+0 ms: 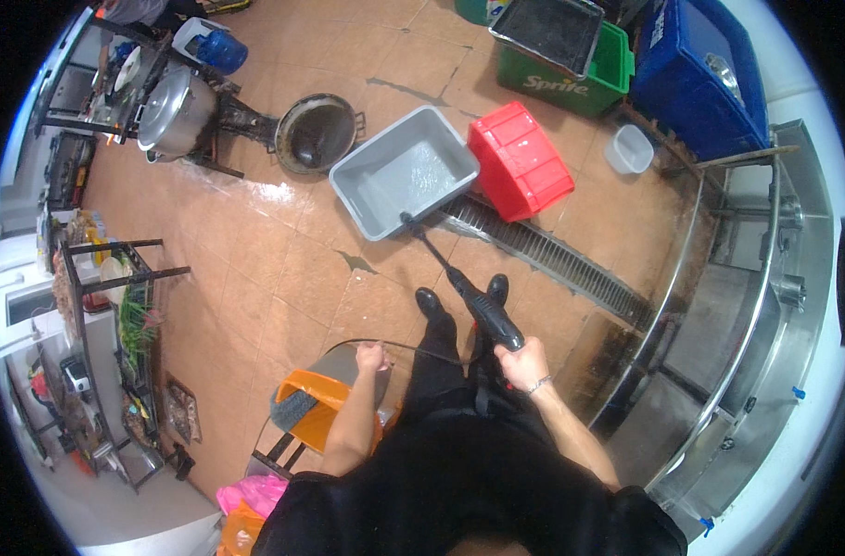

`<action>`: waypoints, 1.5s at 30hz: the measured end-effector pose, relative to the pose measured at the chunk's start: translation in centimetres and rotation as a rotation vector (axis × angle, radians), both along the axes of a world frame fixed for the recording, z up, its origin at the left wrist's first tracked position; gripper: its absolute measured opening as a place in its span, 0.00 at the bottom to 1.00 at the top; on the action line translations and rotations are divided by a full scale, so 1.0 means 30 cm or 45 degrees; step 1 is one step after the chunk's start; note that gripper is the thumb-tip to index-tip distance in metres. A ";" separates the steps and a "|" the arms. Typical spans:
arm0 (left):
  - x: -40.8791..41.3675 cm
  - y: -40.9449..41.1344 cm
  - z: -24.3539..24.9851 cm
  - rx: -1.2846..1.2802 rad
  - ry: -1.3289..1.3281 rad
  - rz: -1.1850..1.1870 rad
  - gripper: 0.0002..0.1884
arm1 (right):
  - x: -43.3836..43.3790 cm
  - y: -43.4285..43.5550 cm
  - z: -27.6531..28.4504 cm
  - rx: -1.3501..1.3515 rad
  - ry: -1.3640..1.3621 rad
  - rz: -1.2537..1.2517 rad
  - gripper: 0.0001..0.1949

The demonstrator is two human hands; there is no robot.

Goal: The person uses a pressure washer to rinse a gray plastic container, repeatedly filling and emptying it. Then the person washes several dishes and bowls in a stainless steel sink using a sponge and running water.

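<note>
My right hand point(522, 363) grips the rear handle of a black pressure washer gun point(488, 313), whose lance points forward with its tip at the near rim of a grey plastic tub point(408, 174). The tub lies on the tiled floor with its wet, shiny inside showing. Against its right side rests a red plastic crate point(519, 163), its ribbed surface wet. My left hand point(373, 356) is closed on a thin black hose point(408, 347) that runs across in front of my legs. Below that hand stands an orange bucket point(318, 406) with a grey fluffy thing at its edge.
A metal floor drain grate point(561, 260) runs to the right of my boots. Steel sinks point(763, 347) line the right side. Ahead are a blackened wok point(316, 133), a lidded pot point(175, 115), a green crate point(561, 76), a blue bin point(700, 76) and a clear container point(629, 149). Shelving point(127, 278) stands left.
</note>
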State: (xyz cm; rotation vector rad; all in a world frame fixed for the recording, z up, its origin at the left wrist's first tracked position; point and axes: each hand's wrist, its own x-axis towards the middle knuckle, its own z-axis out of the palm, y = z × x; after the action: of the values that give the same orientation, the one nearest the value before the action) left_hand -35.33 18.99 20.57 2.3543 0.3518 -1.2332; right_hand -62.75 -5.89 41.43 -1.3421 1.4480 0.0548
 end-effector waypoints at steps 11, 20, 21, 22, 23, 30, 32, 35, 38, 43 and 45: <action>-0.047 0.017 0.021 -0.007 -0.018 0.073 0.10 | 0.066 -0.061 -0.004 0.065 -0.023 0.037 0.14; -0.044 0.028 0.052 0.062 -0.021 0.053 0.11 | 0.094 -0.053 -0.160 0.057 -0.048 0.030 0.15; -0.044 0.034 0.056 0.060 -0.010 0.050 0.12 | 0.102 -0.054 -0.155 0.060 -0.042 0.021 0.15; -0.044 0.038 0.058 0.058 0.000 0.047 0.12 | 0.112 -0.052 -0.149 0.064 -0.036 0.013 0.15; -0.042 0.038 0.058 0.060 -0.005 0.056 0.12 | 0.120 -0.052 -0.146 0.067 -0.030 0.004 0.16; -0.049 0.044 0.061 0.082 0.010 0.076 0.13 | 0.112 -0.074 -0.170 0.093 -0.055 -0.013 0.16; -0.045 0.055 0.052 0.072 0.023 0.073 0.12 | 0.111 -0.071 -0.189 0.040 -0.070 0.004 0.17; -0.047 0.090 0.031 0.055 0.046 0.103 0.09 | 0.142 -0.189 -0.105 0.100 -0.042 0.170 0.18; -0.048 0.100 0.014 0.035 0.045 0.095 0.10 | 0.146 -0.247 -0.178 0.057 0.074 0.258 0.23; -0.067 0.105 0.034 0.042 0.033 0.136 0.13 | 0.225 -0.365 -0.117 -0.013 0.104 0.388 0.23; -0.080 0.105 0.048 0.051 0.035 0.144 0.13 | 0.239 -0.383 -0.100 -0.030 0.082 0.381 0.23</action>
State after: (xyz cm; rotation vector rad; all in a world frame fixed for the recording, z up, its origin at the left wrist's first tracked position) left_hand -37.73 22.13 22.00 2.3184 0.5159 -1.2164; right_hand -55.57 -17.38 38.44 -1.5799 1.2930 0.2785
